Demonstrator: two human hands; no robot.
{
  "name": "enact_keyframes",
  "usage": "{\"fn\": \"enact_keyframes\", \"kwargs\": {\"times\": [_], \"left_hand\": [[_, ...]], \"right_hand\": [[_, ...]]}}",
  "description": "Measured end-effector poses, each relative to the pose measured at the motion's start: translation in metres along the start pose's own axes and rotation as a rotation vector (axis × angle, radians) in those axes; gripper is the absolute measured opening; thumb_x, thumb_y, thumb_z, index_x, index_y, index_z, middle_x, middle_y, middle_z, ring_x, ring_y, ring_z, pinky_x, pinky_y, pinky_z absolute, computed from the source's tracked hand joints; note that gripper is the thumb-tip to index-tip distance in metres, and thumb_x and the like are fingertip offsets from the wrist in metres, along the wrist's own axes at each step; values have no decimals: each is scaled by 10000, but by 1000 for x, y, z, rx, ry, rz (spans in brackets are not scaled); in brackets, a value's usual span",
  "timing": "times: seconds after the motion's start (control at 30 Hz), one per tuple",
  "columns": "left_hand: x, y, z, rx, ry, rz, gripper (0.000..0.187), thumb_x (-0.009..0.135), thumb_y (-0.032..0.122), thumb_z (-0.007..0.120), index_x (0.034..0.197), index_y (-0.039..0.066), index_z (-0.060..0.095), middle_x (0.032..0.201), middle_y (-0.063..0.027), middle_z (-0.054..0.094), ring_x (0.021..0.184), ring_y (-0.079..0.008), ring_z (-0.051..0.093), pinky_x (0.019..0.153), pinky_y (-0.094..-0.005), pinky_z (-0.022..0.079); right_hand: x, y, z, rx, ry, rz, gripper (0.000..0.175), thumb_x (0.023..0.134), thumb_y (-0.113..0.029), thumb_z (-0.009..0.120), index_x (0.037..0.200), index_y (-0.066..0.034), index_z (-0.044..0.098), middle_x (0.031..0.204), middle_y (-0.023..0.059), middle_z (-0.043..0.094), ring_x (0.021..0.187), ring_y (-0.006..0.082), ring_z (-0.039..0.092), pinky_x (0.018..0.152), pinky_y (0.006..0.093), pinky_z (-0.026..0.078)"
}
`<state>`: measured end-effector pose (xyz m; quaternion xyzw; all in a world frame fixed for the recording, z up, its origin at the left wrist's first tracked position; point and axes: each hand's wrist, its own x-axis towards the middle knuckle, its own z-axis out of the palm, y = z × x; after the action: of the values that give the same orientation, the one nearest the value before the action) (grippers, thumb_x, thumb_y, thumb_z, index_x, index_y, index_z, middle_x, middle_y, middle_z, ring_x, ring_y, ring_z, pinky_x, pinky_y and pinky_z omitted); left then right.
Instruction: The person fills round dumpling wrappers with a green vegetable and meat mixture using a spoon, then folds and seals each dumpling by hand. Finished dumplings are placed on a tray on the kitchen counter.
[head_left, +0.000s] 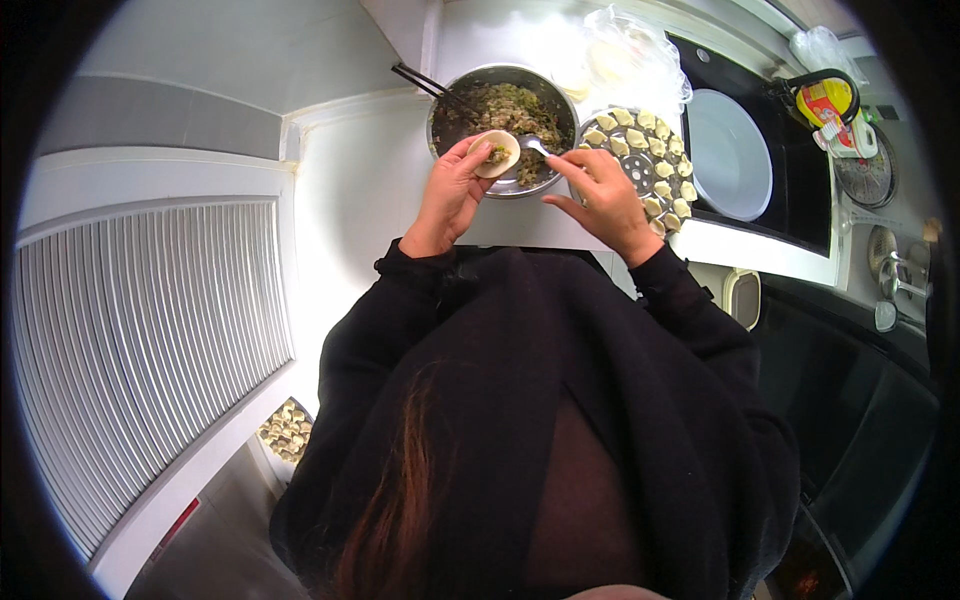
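Observation:
My left hand (455, 187) holds a round dough wrapper (511, 162) over the near edge of a metal bowl (442, 112). A small portion of chopped filling (497, 154) lies on the wrapper. In my right hand (602, 191) is a metal spoon (532, 143), its head just right of the wrapper and above the bowl. Minced filling with green bits (517, 109) is heaped in the bowl, and dark chopsticks (420, 81) lean over its left rim. Beside my right hand, a perforated round metal tray (640, 172) carries several folded dumplings (663, 169).
Behind the tray lies a clear plastic bag (637, 56) beside a stack of pale wrappers (574, 81). A light basin (729, 154) sits in the black sink (802, 180) at the right. Bottles (851, 139) stand beyond. More dumplings (286, 433) show at lower left, near a ribbed panel (150, 345).

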<state>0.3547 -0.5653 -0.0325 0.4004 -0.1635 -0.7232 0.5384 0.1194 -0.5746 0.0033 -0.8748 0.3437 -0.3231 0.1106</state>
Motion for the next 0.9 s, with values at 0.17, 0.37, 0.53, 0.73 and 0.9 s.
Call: {"fn": "enact_keyframes", "kwargs": {"times": [0.17,0.37,0.53,0.73,0.9], "left_hand": [[-9,4,20,10,-233,-62,313,1006,53,562,1314,-1,561,1214,-94,660,1068,-164,661,921,-314,555],[-24,10,33,-56,-293,-122,328,1016,77,542,1336,5,549,1242,-98,650,1073,-172,658,954,-339,549],[-25,11,36,-118,-203,-138,302,1041,138,536,1312,12,573,1242,-103,656,1104,-185,660,983,-370,559],[-26,0,39,32,-145,-14,268,1022,181,604,1226,11,643,1177,-94,689,1061,-180,675,947,-355,585],[-29,1,45,90,-147,67,254,1000,156,640,1197,-1,669,1126,-94,711,1009,-165,686,916,-349,594]], "right_hand": [[25,-24,6,-50,15,-189,364,791,-141,720,1151,-118,676,989,33,607,874,234,609,764,348,525],[24,-20,2,-93,68,-241,355,755,-106,671,1110,-105,681,966,33,610,855,227,614,741,334,530],[21,-18,0,-67,105,-220,322,747,-90,665,1068,-68,676,963,52,627,844,239,623,744,334,533],[17,-21,-4,24,148,-156,274,763,16,716,1031,-43,707,934,59,641,822,236,619,701,337,516],[18,-24,-6,42,235,-107,246,764,-30,696,1009,-48,698,970,66,658,861,248,638,771,347,534]]}}
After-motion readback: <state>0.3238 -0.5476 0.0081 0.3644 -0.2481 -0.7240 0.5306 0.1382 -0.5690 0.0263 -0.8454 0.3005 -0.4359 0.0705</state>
